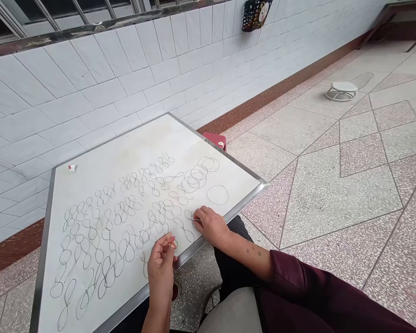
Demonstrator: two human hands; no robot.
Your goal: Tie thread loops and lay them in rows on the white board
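Many thin dark loops (99, 256), like fine wire or cord, lie in rough rows on a white metal-edged table (135, 138). Most are twisted into figure eights; their material I cannot tell. Near the table's front edge, my left hand (162, 266) is closed in a pinch, with a bit of a thin loop showing by its fingertips. My right hand (213, 226) rests on the tabletop to the right, thumb and fingers pinched at the edge of another thin loop (187, 230). Beyond it lies a round, untwisted loop (217, 194), beside several overlapping round loops (194, 179).
A small white-and-red object (72, 168) sits at the table's far left corner. The white tiled wall (125, 83) stands behind the table. A red stool (215, 138) shows past its far edge. A low white-seated chair (344, 88) stands on the floor, and a dark basket (254, 16) hangs on the wall.
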